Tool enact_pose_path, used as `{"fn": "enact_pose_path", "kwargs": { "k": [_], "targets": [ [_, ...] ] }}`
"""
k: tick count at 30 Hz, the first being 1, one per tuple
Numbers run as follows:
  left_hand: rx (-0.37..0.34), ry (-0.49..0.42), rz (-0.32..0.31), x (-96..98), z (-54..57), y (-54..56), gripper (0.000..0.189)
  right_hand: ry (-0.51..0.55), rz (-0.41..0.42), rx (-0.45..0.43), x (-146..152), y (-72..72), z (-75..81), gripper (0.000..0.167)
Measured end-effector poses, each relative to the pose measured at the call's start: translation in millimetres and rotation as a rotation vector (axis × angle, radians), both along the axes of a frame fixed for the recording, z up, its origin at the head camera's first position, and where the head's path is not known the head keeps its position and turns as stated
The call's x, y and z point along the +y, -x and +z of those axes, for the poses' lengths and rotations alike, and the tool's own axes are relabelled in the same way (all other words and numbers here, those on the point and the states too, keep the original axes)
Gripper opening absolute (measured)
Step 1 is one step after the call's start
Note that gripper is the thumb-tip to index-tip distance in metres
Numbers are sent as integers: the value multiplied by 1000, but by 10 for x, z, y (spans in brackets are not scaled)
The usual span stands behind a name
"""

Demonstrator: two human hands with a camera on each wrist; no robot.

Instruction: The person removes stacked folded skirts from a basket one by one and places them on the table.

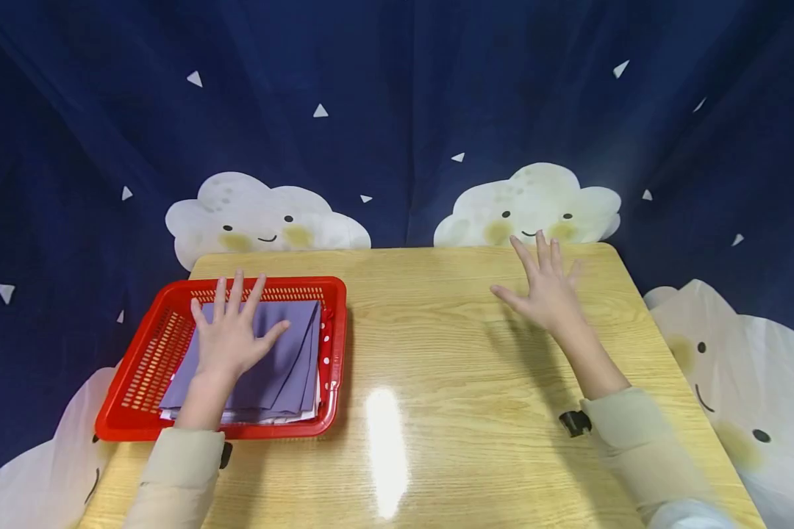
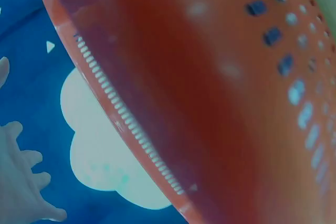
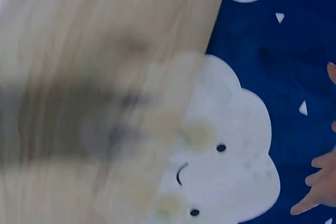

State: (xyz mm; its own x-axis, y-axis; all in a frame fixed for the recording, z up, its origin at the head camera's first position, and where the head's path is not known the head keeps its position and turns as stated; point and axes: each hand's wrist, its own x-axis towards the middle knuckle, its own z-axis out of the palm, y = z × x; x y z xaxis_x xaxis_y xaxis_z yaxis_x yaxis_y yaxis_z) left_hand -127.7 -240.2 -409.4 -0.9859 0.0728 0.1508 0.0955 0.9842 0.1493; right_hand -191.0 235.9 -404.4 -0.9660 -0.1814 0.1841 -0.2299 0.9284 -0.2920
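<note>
In the head view my left hand (image 1: pixel 231 342) is spread above a red plastic basket (image 1: pixel 340 353) at the table's left. Inside the basket lies folded purple cloth (image 1: pixel 284 367), with white cloth (image 1: pixel 307 416) under it and a strip of red cloth with white dots (image 1: pixel 326 342) along the right side. My right hand (image 1: pixel 551 294) is held over the right part of the table, fingers fanned out and holding nothing. The left wrist view shows the basket wall up close, with the left fingers at its left edge. Right fingers appear at the right edge of the right wrist view.
A light wooden table (image 1: pixel 430 330) carries the basket. Behind it hangs a dark blue curtain (image 1: pixel 397 88) with white triangles and smiling clouds (image 1: pixel 536 195). A bright light reflection lies on the tabletop between the arms.
</note>
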Motion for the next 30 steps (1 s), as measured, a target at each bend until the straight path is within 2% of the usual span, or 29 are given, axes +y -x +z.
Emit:
{"fn": "enact_pose_path", "kwargs": {
  "k": [5, 8, 14, 18, 21, 26, 29, 30],
  "targets": [
    [76, -68, 9, -134, 0, -56, 80, 146, 51, 155, -257, -44, -143, 78],
    [136, -120, 20, -238, -24, -91, 77, 250, 96, 213, -459, -73, -226, 75],
    [242, -207, 41, -479, -118, -139, 71, 466, 162, 206, -915, -138, -330, 73],
    [272, -249, 50, -623, -186, -154, 70, 614, 221, 191, -1229, -188, -376, 73],
    [246, -271, 68, -715, -225, -170, 70, 723, 251, 155, -1460, -232, -396, 73],
    [159, -285, 112, -847, -279, -202, 72, 856, 265, 87, -1832, -312, -408, 74],
    [108, -302, 127, -927, -314, -214, 75, 907, 277, 31, -2034, -421, -269, 73],
    [93, -313, 128, -954, -327, -215, 75, 918, 283, 17, -2095, -430, -273, 73]
  ]
}}
